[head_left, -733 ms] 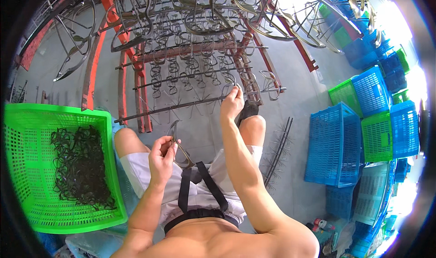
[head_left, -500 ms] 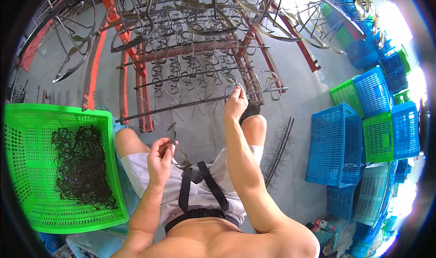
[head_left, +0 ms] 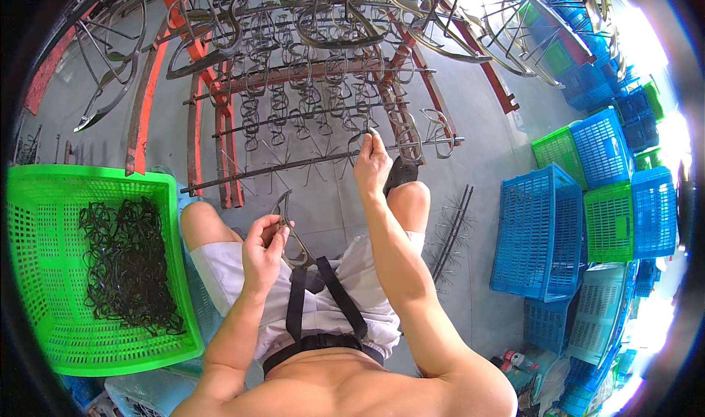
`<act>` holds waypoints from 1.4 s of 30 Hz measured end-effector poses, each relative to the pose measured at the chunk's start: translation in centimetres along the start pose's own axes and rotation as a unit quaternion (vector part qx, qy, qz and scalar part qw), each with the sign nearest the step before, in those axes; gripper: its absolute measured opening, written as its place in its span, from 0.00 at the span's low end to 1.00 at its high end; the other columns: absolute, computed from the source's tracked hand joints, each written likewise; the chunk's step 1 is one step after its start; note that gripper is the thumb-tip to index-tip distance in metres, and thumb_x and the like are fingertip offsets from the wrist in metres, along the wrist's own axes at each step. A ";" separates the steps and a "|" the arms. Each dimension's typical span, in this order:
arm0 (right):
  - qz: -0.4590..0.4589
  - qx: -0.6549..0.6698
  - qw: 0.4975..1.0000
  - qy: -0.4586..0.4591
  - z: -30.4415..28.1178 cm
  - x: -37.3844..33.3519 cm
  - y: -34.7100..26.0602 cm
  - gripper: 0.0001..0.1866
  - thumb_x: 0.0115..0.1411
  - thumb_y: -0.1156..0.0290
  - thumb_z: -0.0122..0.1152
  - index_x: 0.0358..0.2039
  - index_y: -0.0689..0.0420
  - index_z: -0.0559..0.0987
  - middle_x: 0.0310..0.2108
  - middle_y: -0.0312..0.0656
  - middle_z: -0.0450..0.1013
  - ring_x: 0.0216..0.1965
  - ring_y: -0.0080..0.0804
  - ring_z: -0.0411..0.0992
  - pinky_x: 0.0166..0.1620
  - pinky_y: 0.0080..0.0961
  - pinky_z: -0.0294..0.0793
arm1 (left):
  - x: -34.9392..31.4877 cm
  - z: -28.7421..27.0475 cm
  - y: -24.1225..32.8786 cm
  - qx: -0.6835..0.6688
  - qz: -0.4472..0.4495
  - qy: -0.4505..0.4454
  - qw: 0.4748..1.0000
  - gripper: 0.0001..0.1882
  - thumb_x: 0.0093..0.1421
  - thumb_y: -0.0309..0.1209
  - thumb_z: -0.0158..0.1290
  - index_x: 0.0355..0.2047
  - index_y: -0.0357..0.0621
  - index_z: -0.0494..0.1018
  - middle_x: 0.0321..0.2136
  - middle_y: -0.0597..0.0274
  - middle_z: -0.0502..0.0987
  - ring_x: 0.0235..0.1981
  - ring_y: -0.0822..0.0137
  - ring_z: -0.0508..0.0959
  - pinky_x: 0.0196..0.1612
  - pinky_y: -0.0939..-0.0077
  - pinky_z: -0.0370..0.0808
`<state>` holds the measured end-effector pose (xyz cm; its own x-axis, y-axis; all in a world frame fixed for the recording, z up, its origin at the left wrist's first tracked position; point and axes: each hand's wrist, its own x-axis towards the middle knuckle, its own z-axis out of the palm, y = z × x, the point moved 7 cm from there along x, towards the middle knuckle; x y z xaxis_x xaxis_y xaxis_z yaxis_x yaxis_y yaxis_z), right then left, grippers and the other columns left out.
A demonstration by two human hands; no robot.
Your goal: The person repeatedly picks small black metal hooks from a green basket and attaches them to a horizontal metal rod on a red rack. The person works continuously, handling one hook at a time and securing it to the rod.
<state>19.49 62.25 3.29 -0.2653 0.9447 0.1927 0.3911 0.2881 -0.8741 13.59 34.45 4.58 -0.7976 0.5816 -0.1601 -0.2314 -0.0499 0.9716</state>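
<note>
Right hand [head_left: 372, 161] stretched forward, fingertips pinched on dark eyeglass frame [head_left: 361, 139] at spiked rod [head_left: 323, 160] of red rack [head_left: 192, 116]; rod's long axis runs left-right, frame just above knuckles. Left hand [head_left: 263, 247] nearer body, clenched on spare frames [head_left: 290, 230] above lap. Green basket [head_left: 44, 270] of frames at left; blue crates [head_left: 540, 233] right, on grey concrete floor [head_left: 485, 153].
</note>
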 end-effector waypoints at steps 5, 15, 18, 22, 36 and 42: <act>-0.001 -0.002 1.000 0.005 -0.3 0.1 -0.3 0.13 0.62 0.64 0.47 0.40 0.59 0.75 0.19 0.53 0.70 0.20 0.49 0.69 0.26 0.37 0.67 | -0.1 -0.4 -0.1 0.003 -0.008 0.006 1.000 0.09 0.59 0.23 0.50 0.41 0.38 0.67 0.34 0.60 0.78 0.23 0.84 0.67 0.25 0.90 0.64; -0.061 0.010 0.995 0.080 -1.3 0.7 -0.5 0.12 0.62 0.63 0.47 0.35 0.59 0.74 0.15 0.50 0.66 0.15 0.45 0.64 0.22 0.35 0.63 | -0.8 -1.0 0.5 -0.004 0.020 0.013 1.000 0.10 0.59 0.21 0.49 0.41 0.37 0.66 0.32 0.63 0.77 0.23 0.84 0.67 0.24 0.91 0.63; -0.037 0.002 0.996 0.076 -1.1 0.6 -0.2 0.13 0.63 0.63 0.47 0.37 0.58 0.74 0.15 0.50 0.68 0.16 0.46 0.66 0.23 0.36 0.64 | -0.8 -1.1 0.4 -0.003 0.024 0.017 1.000 0.10 0.59 0.21 0.49 0.41 0.37 0.66 0.32 0.63 0.77 0.23 0.84 0.67 0.24 0.90 0.63; -0.019 -0.040 0.995 0.086 0.1 0.0 0.4 0.14 0.63 0.61 0.46 0.43 0.56 0.74 0.21 0.53 0.72 0.23 0.51 0.72 0.27 0.40 0.68 | -0.5 -0.8 0.5 0.000 0.028 0.007 1.000 0.10 0.59 0.22 0.49 0.41 0.37 0.66 0.32 0.63 0.77 0.23 0.84 0.67 0.24 0.90 0.63; -0.064 -0.059 0.990 0.113 0.3 0.3 0.9 0.16 0.63 0.60 0.44 0.45 0.56 0.73 0.24 0.54 0.73 0.26 0.53 0.72 0.29 0.42 0.69 | -1.1 -0.7 1.0 -0.013 0.027 0.006 1.000 0.10 0.59 0.23 0.50 0.41 0.37 0.66 0.33 0.63 0.77 0.23 0.84 0.67 0.24 0.90 0.63; -0.085 -0.059 0.993 0.051 -0.6 1.7 1.0 0.17 0.62 0.58 0.46 0.42 0.56 0.74 0.22 0.54 0.72 0.26 0.54 0.72 0.30 0.41 0.69 | -1.0 -0.5 1.3 -0.025 0.033 0.001 0.999 0.10 0.59 0.23 0.50 0.41 0.37 0.67 0.33 0.62 0.77 0.23 0.84 0.67 0.24 0.90 0.64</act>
<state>19.93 64.22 3.00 -0.2486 0.8903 0.3815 0.4503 0.4549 -0.7683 13.82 33.37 5.96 -0.8131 0.5741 -0.0958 -0.2054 -0.1291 0.9701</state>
